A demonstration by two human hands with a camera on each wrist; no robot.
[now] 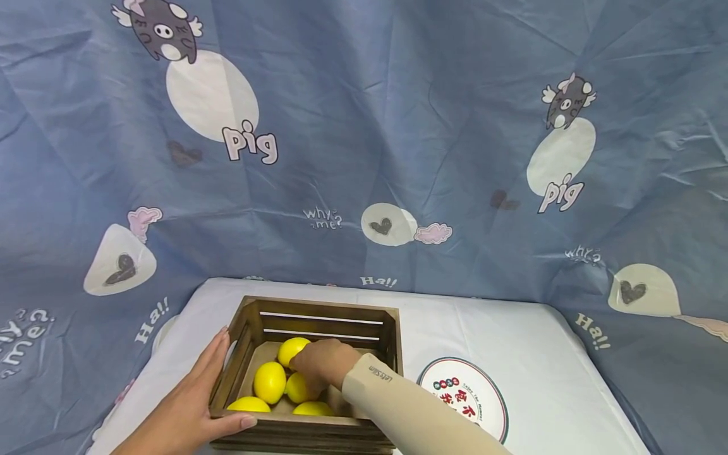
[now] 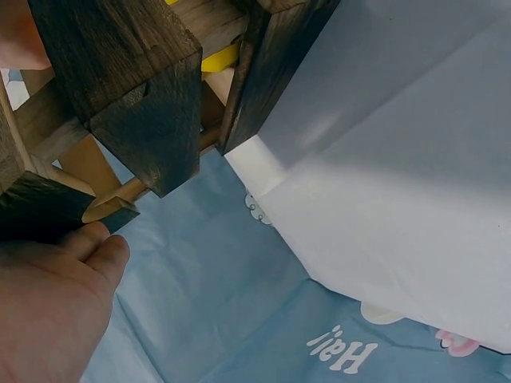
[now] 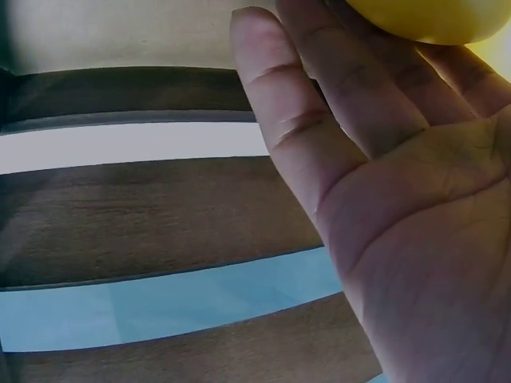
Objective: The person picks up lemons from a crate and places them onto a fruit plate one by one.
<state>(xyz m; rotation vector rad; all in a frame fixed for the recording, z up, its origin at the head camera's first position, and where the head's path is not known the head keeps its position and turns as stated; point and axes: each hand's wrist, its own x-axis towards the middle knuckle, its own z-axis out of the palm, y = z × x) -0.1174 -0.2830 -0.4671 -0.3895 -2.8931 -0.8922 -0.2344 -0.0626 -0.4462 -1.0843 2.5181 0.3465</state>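
My left hand (image 1: 190,395) grips the front left corner of a dark wooden slatted crate (image 1: 318,433), thumb along the front rim and fingers along the left side. The left wrist view has its fingertips against a slat end (image 2: 48,209). Reaching down into the crate, my right hand (image 1: 325,363) is among several yellow lemons (image 1: 270,382). One lemon (image 1: 294,349) is right at its fingers, and another (image 1: 297,387) is partly covered by it. In the right wrist view a lemon (image 3: 447,16) overlaps the long, nearly straight fingers; the thumb is hidden.
A round white plate (image 1: 493,404) with a red and green rim and printed red characters lies right of the crate, partly behind my right sleeve (image 1: 421,407). White cloth (image 1: 546,373) covers the table. A blue patterned curtain (image 1: 455,126) hangs behind and along both sides.
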